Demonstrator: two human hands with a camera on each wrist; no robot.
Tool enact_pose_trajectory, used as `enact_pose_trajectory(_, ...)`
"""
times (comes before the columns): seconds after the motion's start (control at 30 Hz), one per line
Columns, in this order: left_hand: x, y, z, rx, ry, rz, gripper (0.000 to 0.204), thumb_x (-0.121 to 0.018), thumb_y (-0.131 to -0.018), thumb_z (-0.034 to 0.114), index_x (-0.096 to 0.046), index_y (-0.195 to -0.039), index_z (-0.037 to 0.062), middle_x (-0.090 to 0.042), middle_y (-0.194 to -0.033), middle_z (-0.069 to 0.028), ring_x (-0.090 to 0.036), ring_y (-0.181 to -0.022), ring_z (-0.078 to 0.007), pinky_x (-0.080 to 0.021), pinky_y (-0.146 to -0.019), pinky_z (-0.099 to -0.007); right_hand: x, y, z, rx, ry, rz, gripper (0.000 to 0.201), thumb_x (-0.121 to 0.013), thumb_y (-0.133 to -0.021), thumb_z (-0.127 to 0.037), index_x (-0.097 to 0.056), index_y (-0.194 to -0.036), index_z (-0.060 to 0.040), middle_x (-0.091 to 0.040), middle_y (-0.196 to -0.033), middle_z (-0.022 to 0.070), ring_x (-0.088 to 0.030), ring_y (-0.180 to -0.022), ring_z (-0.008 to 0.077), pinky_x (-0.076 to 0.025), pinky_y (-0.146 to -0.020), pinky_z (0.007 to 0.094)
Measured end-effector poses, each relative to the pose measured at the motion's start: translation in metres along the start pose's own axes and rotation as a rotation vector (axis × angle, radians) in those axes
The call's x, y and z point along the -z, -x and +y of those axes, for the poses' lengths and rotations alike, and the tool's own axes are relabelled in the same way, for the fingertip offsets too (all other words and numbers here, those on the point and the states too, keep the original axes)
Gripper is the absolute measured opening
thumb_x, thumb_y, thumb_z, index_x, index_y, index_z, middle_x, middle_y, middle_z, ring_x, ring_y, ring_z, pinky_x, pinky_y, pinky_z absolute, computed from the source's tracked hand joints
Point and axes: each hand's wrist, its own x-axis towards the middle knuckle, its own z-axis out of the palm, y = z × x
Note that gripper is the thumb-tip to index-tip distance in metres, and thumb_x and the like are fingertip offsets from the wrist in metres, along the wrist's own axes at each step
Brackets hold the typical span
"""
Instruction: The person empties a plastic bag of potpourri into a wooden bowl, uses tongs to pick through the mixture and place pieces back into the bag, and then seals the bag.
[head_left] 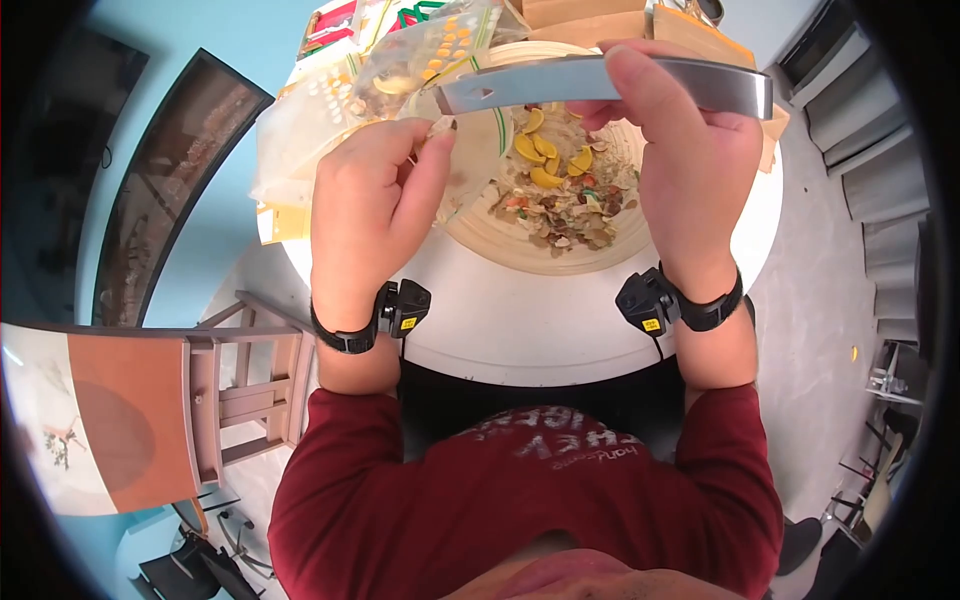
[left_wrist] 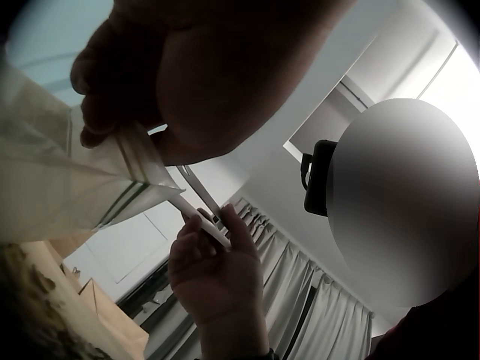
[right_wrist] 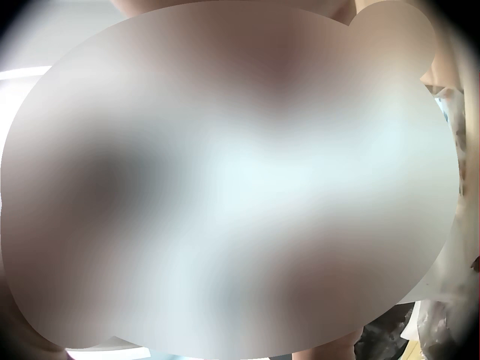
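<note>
My right hand (head_left: 690, 160) grips a pair of metal tongs (head_left: 700, 88), held level with the tips pointing left. Those tips sit right by the fingers of my left hand (head_left: 370, 200), at the mouth of a clear zip bag. Pinched at its edge by the left hand, that zip bag (left_wrist: 60, 172) shows a green seal line in the left wrist view. Below both hands lies a round tan tray (head_left: 465, 235), partly hidden by the bag and right hand. On it are yellow crescent-shaped pieces (head_left: 545, 177) and a heap of mixed dried bits (head_left: 565, 222). Blur covers most of the right wrist view.
Another clear bag with yellow pieces (head_left: 440, 55) lies behind the tray, and more clear plastic bags (head_left: 295, 120) are at the left. Brown paper bags (head_left: 585, 14) stand at the back. Everything rests on a round white table (head_left: 520, 325); a wooden chair (head_left: 250, 390) is at left.
</note>
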Motion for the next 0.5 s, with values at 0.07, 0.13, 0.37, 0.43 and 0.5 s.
enact_pose_trajectory(0.07, -0.001, 0.0, -0.004, 0.032, 0.062, 0.004, 0.014, -0.071, -0.095, 0.01, -0.07, -0.09, -0.0026, -0.063, -0.069, -0.0124, -0.06, -0.06, -0.0268, -0.046, -0.058, -0.0366, 0.009, -0.007, 0.011, -0.03, -0.078, 0.004, 0.026, -0.067, -0.099, -0.017, -0.073, -0.109, 0.0066, -0.076, -0.091, 0.015, -0.075, -0.082, 0.0213, -0.057, -0.074, 0.0318)
enact_pose_trajectory(0.13, 0.0, 0.0, -0.005, 0.072, 0.099, -0.001, 0.015, -0.069, -0.097, 0.01, -0.07, -0.09, -0.0032, -0.064, -0.07, -0.0128, -0.061, -0.062, -0.0276, -0.047, -0.059, -0.0366, 0.012, -0.011, 0.018, -0.085, -0.12, 0.001, 0.027, -0.066, -0.1, -0.02, -0.073, -0.109, 0.005, -0.076, -0.093, 0.015, -0.074, -0.082, 0.0213, -0.056, -0.074, 0.0319)
enact_pose_trajectory(0.37, 0.003, 0.0, -0.006, 0.149, 0.131, -0.014, 0.013, -0.069, -0.097, 0.008, -0.071, -0.092, -0.0037, -0.067, -0.073, -0.0117, -0.063, -0.063, -0.0232, -0.048, -0.061, -0.0325, 0.021, -0.022, 0.04, -0.279, -0.277, 0.003, 0.024, -0.068, -0.1, -0.022, -0.074, -0.106, 0.0002, -0.077, -0.095, 0.0126, -0.075, -0.081, 0.02, -0.056, -0.069, 0.0299)
enact_pose_trajectory(0.43, 0.003, 0.0, -0.006, 0.157, 0.141, -0.02, 0.012, -0.069, -0.096, 0.007, -0.071, -0.093, -0.0038, -0.068, -0.073, -0.0109, -0.063, -0.062, -0.0201, -0.048, -0.06, -0.0308, 0.016, -0.02, 0.036, -0.314, -0.335, -0.004, 0.023, -0.069, -0.1, -0.023, -0.073, -0.104, -0.0007, -0.076, -0.092, 0.0115, -0.075, -0.08, 0.0193, -0.056, -0.068, 0.0287)
enact_pose_trajectory(0.5, 0.002, 0.001, -0.006, 0.168, 0.165, -0.024, 0.01, -0.07, -0.096, 0.006, -0.071, -0.094, -0.004, -0.068, -0.073, -0.0099, -0.063, -0.061, -0.0168, -0.048, -0.059, -0.0291, 0.014, -0.019, 0.035, -0.345, -0.362, -0.007, 0.022, -0.07, -0.099, -0.023, -0.073, -0.102, -0.0013, -0.076, -0.09, 0.0106, -0.075, -0.078, 0.0189, -0.056, -0.066, 0.0279)
